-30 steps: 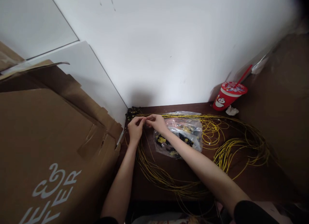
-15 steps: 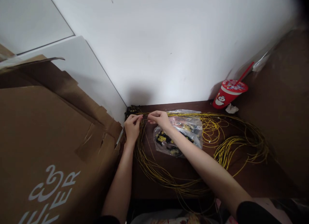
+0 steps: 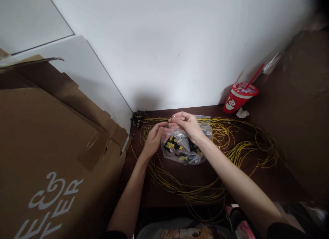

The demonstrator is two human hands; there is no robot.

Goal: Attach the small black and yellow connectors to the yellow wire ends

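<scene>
My left hand (image 3: 155, 139) and my right hand (image 3: 187, 125) are close together above the table, fingertips nearly meeting. Both are closed in a pinch on a thin yellow wire (image 3: 167, 123), a short piece of which shows between them. Just below them lies a clear plastic bag (image 3: 186, 146) holding small black and yellow parts. A large loose coil of yellow wires (image 3: 189, 194) rings the bag. At the coil's far left end sits a cluster of small black parts (image 3: 137, 119).
On the left a big brown cardboard box (image 3: 51, 136) borders the table (image 3: 180, 175). At the back right, by the white wall (image 3: 164, 60), stands a red cup (image 3: 238, 98) with a straw, beside a crumpled tissue (image 3: 242, 113). A brown panel (image 3: 298, 112) rises on the right.
Both hands have shifted right and towards each other, from the wires' far left end to above the bag. The black cluster at the left is now uncovered. The view has moved slightly.
</scene>
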